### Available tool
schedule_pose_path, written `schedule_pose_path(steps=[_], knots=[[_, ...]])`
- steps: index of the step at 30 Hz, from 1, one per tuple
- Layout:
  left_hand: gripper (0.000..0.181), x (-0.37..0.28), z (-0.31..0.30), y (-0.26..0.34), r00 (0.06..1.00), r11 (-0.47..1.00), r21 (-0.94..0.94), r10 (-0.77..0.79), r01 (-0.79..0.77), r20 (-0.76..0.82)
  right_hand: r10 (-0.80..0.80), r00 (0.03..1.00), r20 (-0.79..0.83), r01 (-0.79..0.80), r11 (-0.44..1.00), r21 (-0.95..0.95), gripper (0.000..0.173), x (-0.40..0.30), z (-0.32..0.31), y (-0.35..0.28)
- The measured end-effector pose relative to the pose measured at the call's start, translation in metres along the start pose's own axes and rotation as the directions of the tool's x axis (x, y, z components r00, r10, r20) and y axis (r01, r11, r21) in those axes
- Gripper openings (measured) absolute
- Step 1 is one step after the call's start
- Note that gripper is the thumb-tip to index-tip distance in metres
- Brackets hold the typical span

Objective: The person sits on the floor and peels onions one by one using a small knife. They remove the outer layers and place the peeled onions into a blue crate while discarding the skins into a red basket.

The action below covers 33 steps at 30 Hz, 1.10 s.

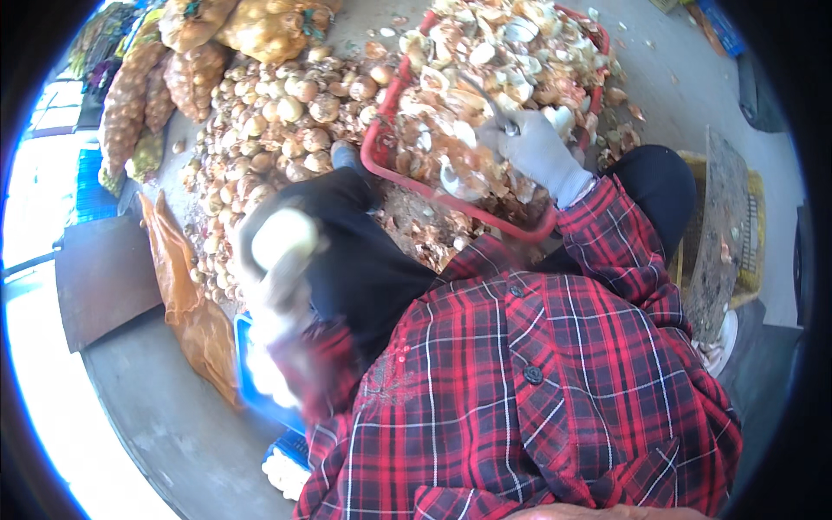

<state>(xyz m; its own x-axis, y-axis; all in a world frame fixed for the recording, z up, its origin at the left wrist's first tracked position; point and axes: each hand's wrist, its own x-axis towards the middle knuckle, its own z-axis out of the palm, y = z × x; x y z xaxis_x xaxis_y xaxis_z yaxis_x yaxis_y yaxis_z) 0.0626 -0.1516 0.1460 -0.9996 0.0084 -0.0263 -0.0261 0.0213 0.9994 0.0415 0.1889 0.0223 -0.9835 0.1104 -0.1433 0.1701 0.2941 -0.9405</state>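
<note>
My left hand (276, 266), gloved and blurred by motion, holds a pale peeled onion (284, 239) over my left thigh. In a light grey glove, my right hand (530, 146) is closed around a knife (484, 94) whose curved dark blade points up and left. It is above a red plastic basket (416, 185) heaped with onion skins and cut pieces (448, 104). Left of the basket lies a large pile of unpeeled onions (260, 156). A blue crate (244, 364) with white, overexposed contents stands beside my left forearm, partly hidden by it.
Filled mesh sacks of onions (195, 78) lie at the upper left. An orange plastic bag (188, 312) and a brown board (107, 279) are at the left. At the right, a worn board (718, 214) leans over a yellow crate (754, 240). Loose skins litter the floor around the basket.
</note>
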Motion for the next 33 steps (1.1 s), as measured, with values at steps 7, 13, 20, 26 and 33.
schedule_pose_path(steps=[7,13,20,26,33], knots=[[0.046,-0.149,-0.179,-0.02,0.834,0.911,0.271,-0.125,0.311,-0.537,0.069,0.992,0.108,-0.027,0.935,-0.354,0.023,-0.002,0.019,-0.006],[0.034,-0.204,-0.192,-0.054,0.806,0.439,0.697,-0.12,0.566,-0.579,0.082,0.997,0.009,-0.068,0.873,-0.483,0.023,0.002,0.016,0.011],[0.043,-0.063,-0.109,-0.047,0.892,0.574,0.688,-0.207,0.443,-0.401,0.124,0.991,-0.058,-0.137,0.884,-0.446,0.024,-0.011,0.004,0.004],[0.046,0.083,-0.087,-0.15,0.955,0.528,0.849,-0.265,0.027,0.135,0.231,0.963,-0.14,-0.27,0.853,-0.446,0.025,-0.029,0.0,-0.025],[0.063,0.226,-0.053,-0.205,0.936,0.346,0.936,-0.302,-0.069,0.18,0.221,0.963,-0.153,-0.269,0.804,-0.531,0.023,-0.037,-0.004,-0.01]])
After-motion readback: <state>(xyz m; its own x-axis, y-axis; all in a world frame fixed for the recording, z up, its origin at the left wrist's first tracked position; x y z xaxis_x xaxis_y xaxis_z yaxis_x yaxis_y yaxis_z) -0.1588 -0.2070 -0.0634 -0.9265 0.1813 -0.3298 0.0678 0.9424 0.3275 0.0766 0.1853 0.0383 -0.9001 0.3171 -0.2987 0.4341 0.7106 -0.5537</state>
